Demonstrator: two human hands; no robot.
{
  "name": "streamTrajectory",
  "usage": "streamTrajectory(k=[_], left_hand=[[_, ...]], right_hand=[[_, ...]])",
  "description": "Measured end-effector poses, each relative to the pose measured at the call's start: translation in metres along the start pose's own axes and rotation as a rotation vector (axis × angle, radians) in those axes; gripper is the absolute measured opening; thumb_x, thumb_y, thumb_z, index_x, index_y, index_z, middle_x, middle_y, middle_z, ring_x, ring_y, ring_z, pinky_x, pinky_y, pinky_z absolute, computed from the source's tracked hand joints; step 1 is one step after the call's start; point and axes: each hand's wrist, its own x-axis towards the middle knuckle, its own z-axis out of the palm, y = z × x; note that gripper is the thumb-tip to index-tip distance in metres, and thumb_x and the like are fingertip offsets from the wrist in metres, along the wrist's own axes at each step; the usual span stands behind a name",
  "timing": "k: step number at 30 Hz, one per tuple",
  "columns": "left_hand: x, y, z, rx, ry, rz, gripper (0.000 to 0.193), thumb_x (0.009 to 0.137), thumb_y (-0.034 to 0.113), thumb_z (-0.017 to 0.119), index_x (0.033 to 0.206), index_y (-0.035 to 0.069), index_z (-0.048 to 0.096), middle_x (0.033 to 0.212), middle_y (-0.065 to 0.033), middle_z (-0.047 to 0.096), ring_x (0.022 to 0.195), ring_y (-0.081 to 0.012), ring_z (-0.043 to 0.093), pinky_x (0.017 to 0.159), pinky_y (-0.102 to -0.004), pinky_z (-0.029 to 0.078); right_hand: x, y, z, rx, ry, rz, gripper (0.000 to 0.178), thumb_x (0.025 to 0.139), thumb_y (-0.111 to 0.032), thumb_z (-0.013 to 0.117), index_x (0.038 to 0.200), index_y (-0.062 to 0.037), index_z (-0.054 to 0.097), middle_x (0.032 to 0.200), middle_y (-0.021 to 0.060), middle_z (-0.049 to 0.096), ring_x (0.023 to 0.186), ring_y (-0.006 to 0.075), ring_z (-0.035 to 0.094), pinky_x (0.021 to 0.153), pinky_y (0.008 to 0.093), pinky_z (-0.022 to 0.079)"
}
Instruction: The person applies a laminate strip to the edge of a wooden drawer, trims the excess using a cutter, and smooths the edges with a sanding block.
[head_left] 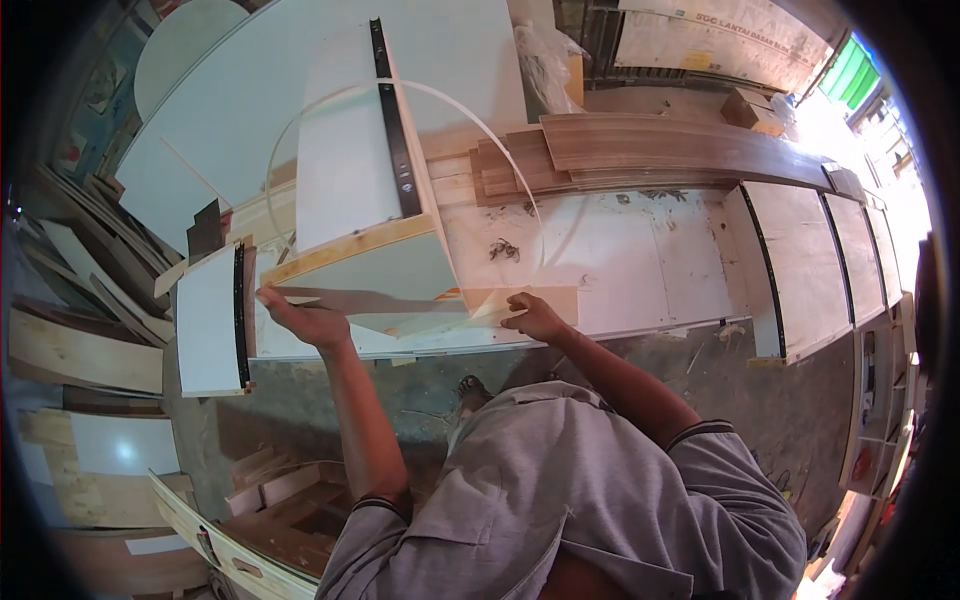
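Note:
A white box-shaped cabinet part point(345, 185) with bare wood edges stands tilted in front of me. A black slide rail point(392, 120) runs along its side. My left hand point(310, 322) is at its near left corner, fingers closed on the edge. My right hand point(537, 318) is by its lower right corner with fingers curled, over a thin tan sheet point(560, 300); what it pinches, if anything, is unclear. A thin pale strip point(490, 130) arches over the box in a wide loop and comes down near my right hand. Its ends are hard to make out.
Beneath lies a long white panel point(620, 270) with wood debris. Brown boards point(640, 145) are stacked behind it. White cabinet parts with black rails stand at the right point(800, 260) and left point(210, 320). Offcuts point(90, 350) lean at far left. Wooden frames point(290, 500) lie on the floor.

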Motion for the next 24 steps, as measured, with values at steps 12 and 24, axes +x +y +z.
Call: streamTrajectory(k=[12, 24], left_hand=[[0.036, -0.045, -0.114, 0.504, -0.028, 0.223, 0.07, 0.109, 0.042, 0.047, 0.158, 0.006, 0.013, 0.146, -0.0234, 0.036, 0.132, -0.0338, 0.041, 0.116, -0.0509, 0.03], [0.029, -0.011, -0.036, 0.133, -0.008, -0.129, 0.085, 0.098, 0.077, 0.028, 0.142, 0.004, 0.036, 0.137, -0.0133, 0.044, 0.128, -0.0258, 0.045, 0.111, -0.0448, 0.037]], right_hand=[[0.001, -0.011, 0.031, 0.4, 0.095, 0.05, 0.037, 0.094, -0.016, 0.069, 0.122, 0.0062, 0.064, 0.109, 0.0128, 0.07, 0.088, 0.0212, 0.071, 0.073, 0.0325, 0.058], [-0.02, -0.004, -0.003, -0.571, 0.206, -0.415, 0.036, 0.081, -0.015, 0.074, 0.117, -0.0123, 0.073, 0.133, 0.0175, 0.061, 0.133, 0.034, 0.052, 0.111, 0.0506, 0.04]])
